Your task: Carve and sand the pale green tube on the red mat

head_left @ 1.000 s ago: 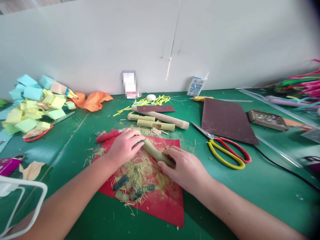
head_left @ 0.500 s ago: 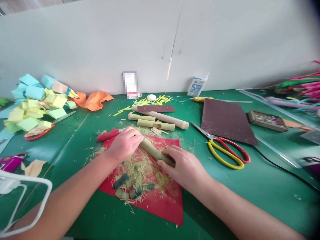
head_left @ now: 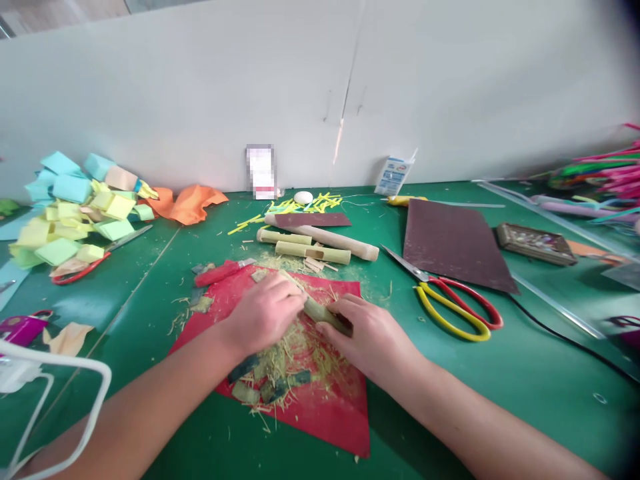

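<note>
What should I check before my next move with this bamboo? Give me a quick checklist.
1. Right hand gripping the near end of the bamboo: ok.
2. Left hand gripping firmly: cannot tell; its fingers curl at the far end, hiding what is beneath.
3. Bamboo over the red sheet: ok.
4. Red sheet free of debris: not ok; shavings and dark scraps lie on it.
5. Big scissors apart from both hands: ok; they lie beyond the right hand, off to the right.
</note>
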{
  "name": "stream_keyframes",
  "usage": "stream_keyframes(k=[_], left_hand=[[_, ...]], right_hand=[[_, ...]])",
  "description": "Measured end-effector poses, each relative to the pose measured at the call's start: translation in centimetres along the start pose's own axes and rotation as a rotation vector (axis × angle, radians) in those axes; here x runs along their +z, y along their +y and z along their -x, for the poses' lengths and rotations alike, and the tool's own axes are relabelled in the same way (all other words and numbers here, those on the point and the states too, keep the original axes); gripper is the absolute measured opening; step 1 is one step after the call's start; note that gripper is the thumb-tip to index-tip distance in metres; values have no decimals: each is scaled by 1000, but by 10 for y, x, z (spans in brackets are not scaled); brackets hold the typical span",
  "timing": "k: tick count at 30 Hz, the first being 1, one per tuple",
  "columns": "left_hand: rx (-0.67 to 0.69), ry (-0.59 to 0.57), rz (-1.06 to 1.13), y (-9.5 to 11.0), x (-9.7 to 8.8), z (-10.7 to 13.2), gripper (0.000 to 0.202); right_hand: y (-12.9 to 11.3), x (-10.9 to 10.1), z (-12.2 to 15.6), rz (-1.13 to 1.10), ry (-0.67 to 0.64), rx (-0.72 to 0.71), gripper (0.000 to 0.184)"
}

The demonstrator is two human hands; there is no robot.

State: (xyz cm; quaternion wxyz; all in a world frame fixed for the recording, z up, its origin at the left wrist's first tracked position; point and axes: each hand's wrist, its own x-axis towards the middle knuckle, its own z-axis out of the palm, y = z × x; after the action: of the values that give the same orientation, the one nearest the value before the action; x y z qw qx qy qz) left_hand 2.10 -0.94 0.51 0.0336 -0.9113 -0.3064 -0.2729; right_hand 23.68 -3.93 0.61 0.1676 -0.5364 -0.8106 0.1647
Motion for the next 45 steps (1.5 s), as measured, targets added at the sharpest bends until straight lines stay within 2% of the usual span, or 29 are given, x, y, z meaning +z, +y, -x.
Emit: stream_keyframes(k=[2,7,11,13,19,25,31,35,37,39,42,45], left_hand=[[28,-11,12,-1,0,0,16],[-114,80,-48,-11,0,0,17],[-19,-11,14,10,2,-2,17],[6,-19,32,15,2,-3,17],[-148,55,-68,-7,-2,-1,18],[-26,-8,-15,8,2,-1,18],[-165,80,-61,-20,0,2,17],[-157,72,76,-16,-1,1,17],[-255,145,194,-11,-1,0,16],[-425,217,341,-9,-1,1,14],[-678,223,583,-14,2,4,20],[-835,225,809,-19,5,5,23]], right_hand=[[1,1,1,-2,5,-5,18],[-1,-1,1,-15,-12,1,19],[-3,-2,1,-14,-10,-1,21],[-3,-2,0,-16,-1,-5,21],[-1,0,0,-14,-8,2,22],[-3,-2,-1,-4,-2,-4,20],[-4,-4,0,-9,-5,-4,20],[-4,-4,0,-5,-8,5,22],[-4,-4,0,-4,-17,10,22],[-4,-5,0,-6,-27,17,21],[-4,-6,0,-7,-30,17,20],[-4,-5,0,-1,-26,12,20]])
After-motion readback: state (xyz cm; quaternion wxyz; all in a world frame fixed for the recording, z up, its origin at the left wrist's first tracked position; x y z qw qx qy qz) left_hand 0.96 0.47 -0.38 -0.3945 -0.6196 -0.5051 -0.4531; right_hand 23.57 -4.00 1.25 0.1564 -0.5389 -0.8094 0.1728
